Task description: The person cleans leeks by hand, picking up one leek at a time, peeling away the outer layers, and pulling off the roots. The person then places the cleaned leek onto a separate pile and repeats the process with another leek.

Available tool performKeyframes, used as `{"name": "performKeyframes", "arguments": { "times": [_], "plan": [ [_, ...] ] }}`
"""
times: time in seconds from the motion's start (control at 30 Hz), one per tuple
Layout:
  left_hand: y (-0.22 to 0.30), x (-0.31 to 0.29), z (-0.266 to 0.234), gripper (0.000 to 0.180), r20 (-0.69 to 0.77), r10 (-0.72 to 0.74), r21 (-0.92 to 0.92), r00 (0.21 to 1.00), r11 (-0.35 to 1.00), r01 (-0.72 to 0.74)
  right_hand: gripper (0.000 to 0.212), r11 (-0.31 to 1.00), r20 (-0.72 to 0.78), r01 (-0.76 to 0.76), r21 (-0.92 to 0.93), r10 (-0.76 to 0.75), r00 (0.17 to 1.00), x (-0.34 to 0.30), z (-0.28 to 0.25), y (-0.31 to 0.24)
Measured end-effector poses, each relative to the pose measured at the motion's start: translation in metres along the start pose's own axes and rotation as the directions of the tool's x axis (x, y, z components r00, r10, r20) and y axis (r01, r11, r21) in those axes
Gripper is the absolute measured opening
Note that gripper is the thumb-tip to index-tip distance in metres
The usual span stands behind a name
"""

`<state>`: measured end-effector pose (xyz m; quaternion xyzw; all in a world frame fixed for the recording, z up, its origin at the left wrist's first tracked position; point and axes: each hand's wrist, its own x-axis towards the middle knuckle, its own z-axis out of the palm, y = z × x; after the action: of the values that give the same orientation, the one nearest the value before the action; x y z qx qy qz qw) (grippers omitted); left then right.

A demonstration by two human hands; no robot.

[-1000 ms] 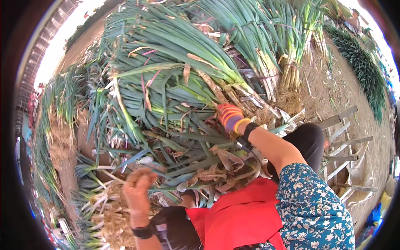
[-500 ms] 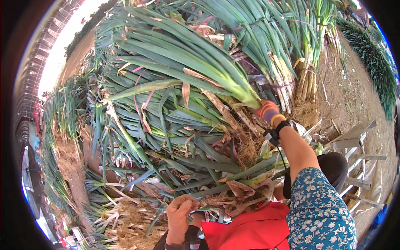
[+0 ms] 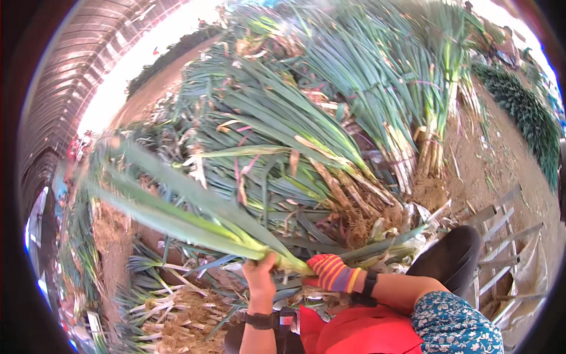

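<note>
A long green leek lies across the front of me, its leaves fanning out to the left and blurred at their tips. My bare left hand is closed around its pale lower stalk. My right hand, in a striped orange and purple glove, grips the same stalk nearer the root end. The root end itself is hidden by the glove. Just beyond my hands is a large heap of leeks with brown, rooty ends pointing toward me.
Tied leek bundles stand at the back right on bare soil. Trimmed leeks with pale roots are piled at the lower left. A metal rack sits beside my right knee. Dark green bundles line the far right.
My right hand has drawn back from the heap toward my body, bringing a leek with it. My left hand has risen slightly and closed on the stalk. The view has shifted leftward.
</note>
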<state>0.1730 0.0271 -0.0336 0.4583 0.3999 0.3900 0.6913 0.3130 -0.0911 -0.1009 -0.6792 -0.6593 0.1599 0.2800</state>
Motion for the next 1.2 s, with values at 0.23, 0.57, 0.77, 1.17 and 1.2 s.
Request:
{"name": "performKeyframes", "arguments": {
  "times": [0.23,0.57,0.77,1.17,1.2],
  "plan": [
    [0.021,-0.036,-0.033,0.025,-0.058,-0.046,-0.060,0.997,0.997,0.042,0.045,0.930,-0.405,0.152,0.334,-0.004,0.914,0.061,-0.009,-0.058],
    [0.065,-0.064,-0.139,0.026,-0.312,0.182,-0.270,0.932,0.924,-0.271,0.032,0.819,0.111,-0.258,0.512,0.235,0.966,0.013,-0.047,-0.023],
    [0.070,-0.068,-0.134,0.035,-0.273,0.258,-0.270,0.927,0.904,-0.331,0.047,0.795,0.539,0.095,-0.599,0.313,0.782,-0.158,0.001,0.195],
    [0.035,-0.068,-0.105,0.027,-0.231,0.087,-0.273,0.969,0.950,-0.151,0.059,0.780,0.390,-0.414,0.469,0.238,0.889,-0.059,0.072,-0.046],
    [0.034,-0.065,-0.114,0.026,-0.258,0.077,-0.319,0.963,0.934,-0.160,0.051,0.719,0.360,-0.429,0.547,0.261,0.896,-0.056,0.072,-0.054]
  ]
}}
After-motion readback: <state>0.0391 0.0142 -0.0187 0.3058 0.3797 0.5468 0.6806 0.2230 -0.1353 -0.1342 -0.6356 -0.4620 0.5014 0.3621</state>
